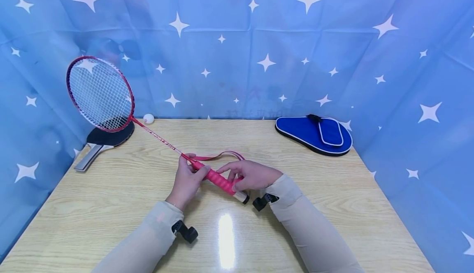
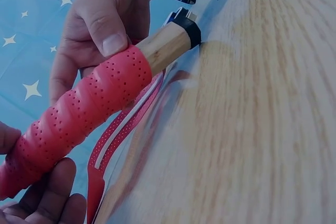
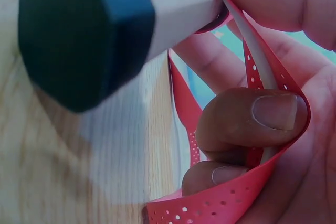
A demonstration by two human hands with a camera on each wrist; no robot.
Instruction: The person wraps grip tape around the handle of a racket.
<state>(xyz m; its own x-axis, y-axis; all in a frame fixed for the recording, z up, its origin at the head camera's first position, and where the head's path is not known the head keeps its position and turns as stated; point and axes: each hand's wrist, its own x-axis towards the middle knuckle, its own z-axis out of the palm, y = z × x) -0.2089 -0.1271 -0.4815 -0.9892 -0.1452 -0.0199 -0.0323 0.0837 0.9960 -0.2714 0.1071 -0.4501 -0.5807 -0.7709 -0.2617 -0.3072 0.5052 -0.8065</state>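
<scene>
A red badminton racket (image 1: 157, 136) slants above the table, its strung head up at the left. My left hand (image 1: 187, 184) holds its handle near the shaft, thumb on top and fingers underneath. Pink-red perforated grip tape (image 2: 84, 111) winds round the handle in ridged turns. Bare wood (image 2: 167, 47) shows at the butt, ending in a black cap (image 3: 63, 40). With my right hand (image 1: 255, 174) I hold the tape's loose length, thumb at the last turn and fingers curled inside a loop. The remaining loose strip (image 1: 229, 152) trails behind the handle.
At the back left, black table tennis paddles (image 1: 122, 135) lie partly behind the racket head, beside a white ball (image 1: 148, 118). A blue paddle case (image 1: 301, 131) with white piping lies at the back right. A starry blue curtain (image 1: 222, 59) borders the wooden table (image 1: 92, 223).
</scene>
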